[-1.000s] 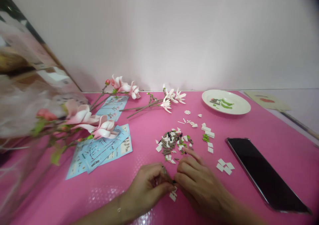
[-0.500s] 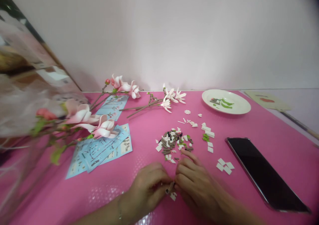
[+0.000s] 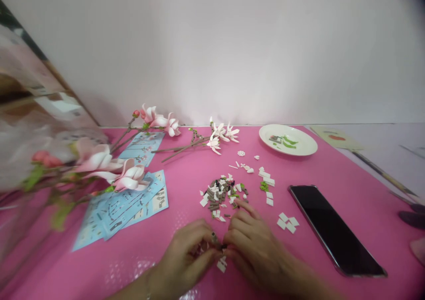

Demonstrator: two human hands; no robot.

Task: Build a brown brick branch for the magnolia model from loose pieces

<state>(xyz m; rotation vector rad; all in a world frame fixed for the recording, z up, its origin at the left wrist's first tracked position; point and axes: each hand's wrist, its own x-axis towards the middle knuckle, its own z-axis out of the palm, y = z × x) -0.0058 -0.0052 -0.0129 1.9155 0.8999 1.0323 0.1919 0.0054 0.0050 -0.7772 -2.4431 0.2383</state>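
Where the left hand (image 3: 184, 252) and right hand (image 3: 257, 243) meet, a small brown piece (image 3: 214, 236) is held

It sits low over the pink counter (image 3: 189, 176), on the near side of the mixed pile (image 3: 219, 193). The left hand's fingers pinch it; the right hand's bend in at a dark bit (image 3: 224, 247) beside it, though whether they grip cannot be told. It looks light, stiff and perhaps slippery, so its sides seem the best hold. Counted: four white tiles (image 3: 291, 228) near one phone (image 3: 335, 229), one plate (image 3: 303, 146), three flower sprays (image 3: 131, 179); the pile is too jumbled to count.
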